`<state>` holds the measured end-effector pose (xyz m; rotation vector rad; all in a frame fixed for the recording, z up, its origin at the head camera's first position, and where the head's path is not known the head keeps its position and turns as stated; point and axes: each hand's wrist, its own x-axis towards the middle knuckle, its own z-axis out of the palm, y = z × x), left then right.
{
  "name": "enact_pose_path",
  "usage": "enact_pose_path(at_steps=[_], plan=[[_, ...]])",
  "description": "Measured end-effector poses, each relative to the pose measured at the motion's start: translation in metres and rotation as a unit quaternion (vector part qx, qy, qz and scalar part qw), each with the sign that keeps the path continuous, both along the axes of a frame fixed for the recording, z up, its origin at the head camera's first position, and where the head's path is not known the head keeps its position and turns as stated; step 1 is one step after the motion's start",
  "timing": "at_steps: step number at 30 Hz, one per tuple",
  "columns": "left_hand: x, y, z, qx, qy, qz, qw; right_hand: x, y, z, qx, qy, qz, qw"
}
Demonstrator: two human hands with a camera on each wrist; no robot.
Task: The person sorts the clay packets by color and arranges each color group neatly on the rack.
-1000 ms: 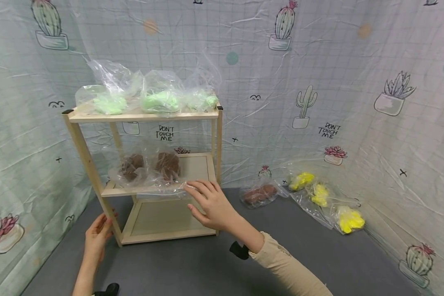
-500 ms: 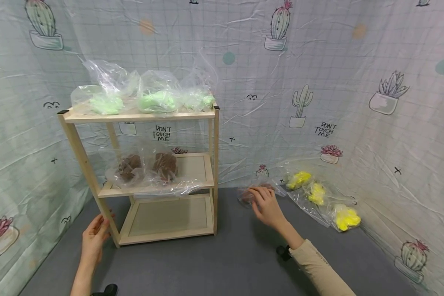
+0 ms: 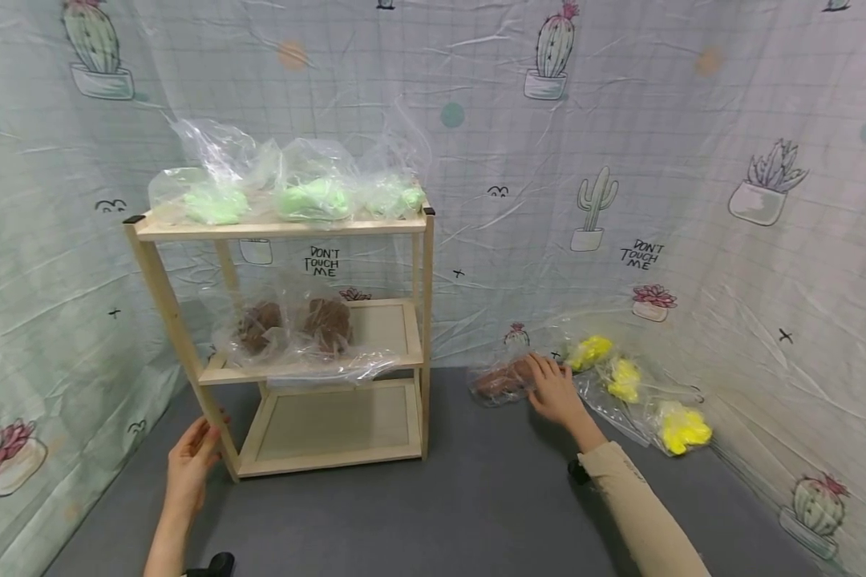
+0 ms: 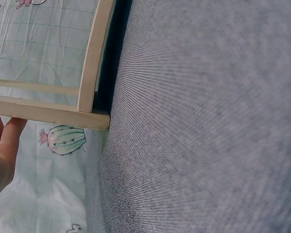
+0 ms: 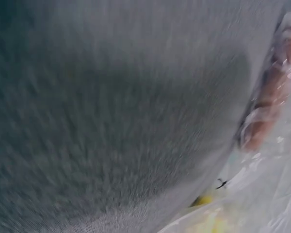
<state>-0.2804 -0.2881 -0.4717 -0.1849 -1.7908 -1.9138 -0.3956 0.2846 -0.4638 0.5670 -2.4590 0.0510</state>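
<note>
My left hand [image 3: 190, 465] holds the left front post [image 4: 43, 110] of a small wooden shelf rack [image 3: 281, 466], low down near the table. Its thumb shows on the near side, with other fingers partly hidden behind the wood. Over on the right, my right hand [image 3: 557, 397] reaches the right end of a clear plastic bag with a reddish-brown lump [image 3: 501, 381]. The fingers are extended and lightly bent over the bag; whether they pinch it is not visible. The right wrist view shows the bagged brown lump [image 5: 271, 92] at its right edge.
Bags with pale green lumps [image 3: 316, 198] sit on the top shelf. Two bags with brown lumps [image 3: 328, 322] stand on the middle shelf, plastic hanging over its front edge. Bags with yellow lumps [image 3: 624, 381] lie against the patterned backdrop, right of my right hand.
My right hand has moved right, from the middle shelf's front edge to the bagged brown lump on the table, then along to its right end. My left hand stays on the post.
</note>
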Motion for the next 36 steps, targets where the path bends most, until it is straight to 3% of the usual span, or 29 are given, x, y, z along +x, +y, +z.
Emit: enact_pose_path(at_steps=[10,13,18,20,28,36], plan=[[0.006,0.007,0.01,0.01,-0.028,0.018,0.9994,-0.021,0.009,0.005,0.035,-0.073,-0.037,0.9961],[0.003,0.004,0.004,0.008,-0.026,0.016,0.9995,-0.024,0.009,0.008,0.038,-0.081,-0.035,0.9954],[-0.01,-0.009,-0.015,0.001,-0.013,0.006,0.9999,-0.029,0.011,0.006,0.055,-0.121,-0.041,0.9902],[-0.011,-0.01,-0.015,0.0,-0.013,0.005,0.9999,-0.031,0.012,0.004,0.066,-0.134,-0.043,0.9879],[0.005,0.009,0.01,0.012,-0.017,0.007,0.9998,-0.039,0.007,0.001,0.082,-0.171,-0.022,0.9816],[0.008,0.01,0.013,0.012,-0.032,0.018,0.9992,-0.043,-0.003,0.005,0.097,-0.197,-0.042,0.9747]])
